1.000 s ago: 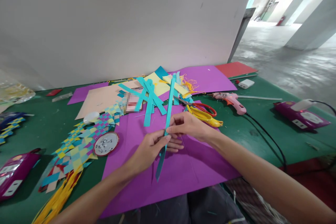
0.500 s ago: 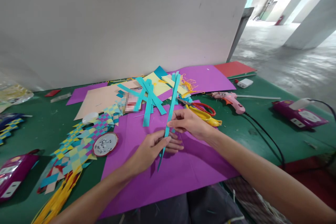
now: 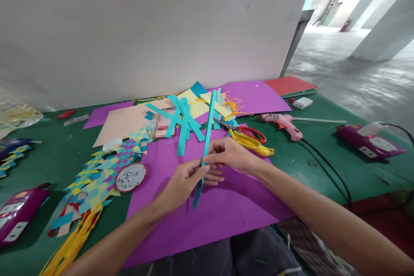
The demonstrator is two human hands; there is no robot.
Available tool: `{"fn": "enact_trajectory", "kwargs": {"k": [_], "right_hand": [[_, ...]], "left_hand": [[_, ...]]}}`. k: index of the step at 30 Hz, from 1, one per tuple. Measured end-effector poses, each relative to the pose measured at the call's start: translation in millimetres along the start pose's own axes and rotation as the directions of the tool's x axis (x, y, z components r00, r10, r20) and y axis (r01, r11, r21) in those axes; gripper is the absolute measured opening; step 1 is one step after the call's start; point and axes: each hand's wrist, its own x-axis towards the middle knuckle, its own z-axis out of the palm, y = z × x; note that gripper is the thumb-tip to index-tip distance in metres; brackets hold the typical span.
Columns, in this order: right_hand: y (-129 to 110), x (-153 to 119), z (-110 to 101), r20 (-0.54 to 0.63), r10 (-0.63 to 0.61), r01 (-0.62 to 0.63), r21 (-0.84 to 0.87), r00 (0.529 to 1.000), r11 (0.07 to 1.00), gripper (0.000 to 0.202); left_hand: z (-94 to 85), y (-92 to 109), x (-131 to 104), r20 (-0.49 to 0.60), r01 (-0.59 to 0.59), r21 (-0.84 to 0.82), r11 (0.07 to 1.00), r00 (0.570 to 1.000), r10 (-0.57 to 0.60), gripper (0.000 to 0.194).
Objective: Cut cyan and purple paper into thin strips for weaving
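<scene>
A long turquoise paper strip [image 3: 209, 125] stands upright and slightly slanted between my hands. My left hand [image 3: 190, 177] pinches its lower part between thumb and fingers, with the strip's lower end hanging below. Just above, my right hand [image 3: 226, 154] grips the same strip with thumb and forefinger, and the two hands almost touch. Both are over a purple sheet [image 3: 181, 228]. Behind them several loose turquoise strips [image 3: 183, 138] lie crossed in a pile.
Scissors with yellow and red handles [image 3: 252, 141] and a pink glue gun [image 3: 284, 124] lie to the right. A purple power strip [image 3: 368, 142] is further right. Left are woven paper pieces [image 3: 97, 177], a round dish [image 3: 131, 177] and yellow ribbons [image 3: 73, 241].
My right hand has slid slightly down and left along the strip, closer to my left hand. The strip's top has shifted left, away from another turquoise piece behind it.
</scene>
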Motion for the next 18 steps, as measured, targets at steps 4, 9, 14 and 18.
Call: {"fn": "enact_trajectory", "kwargs": {"k": [4, 9, 14, 18], "right_hand": [[-3.2, 0.7, 4.4, -0.008, 0.013, -0.013, 0.078, 1.0, 0.997, 0.032], [-5.1, 1.0, 7.1, -0.031, 0.033, -0.029, 0.124, 0.999, 0.992, 0.032], [0.3, 1.0, 6.7, -0.043, 0.022, -0.016, 0.123, 0.999, 0.992, 0.031], [1.9, 1.3, 7.0, -0.046, 0.033, -0.026, 0.135, 0.998, 0.991, 0.034]], "left_hand": [[0.0, -0.1, -0.1, -0.008, 0.004, 0.0, 1.0, 1.0, -0.004, 0.026], [2.0, 2.2, -0.3, -0.015, 0.016, -0.014, 1.0, 1.0, -0.017, 0.028], [2.8, 2.0, -0.1, -0.032, 0.023, -0.016, 1.0, 0.999, -0.024, 0.029], [1.8, 0.2, 0.4, -0.002, 0.007, -0.008, 1.0, 1.0, -0.007, 0.025]]}}
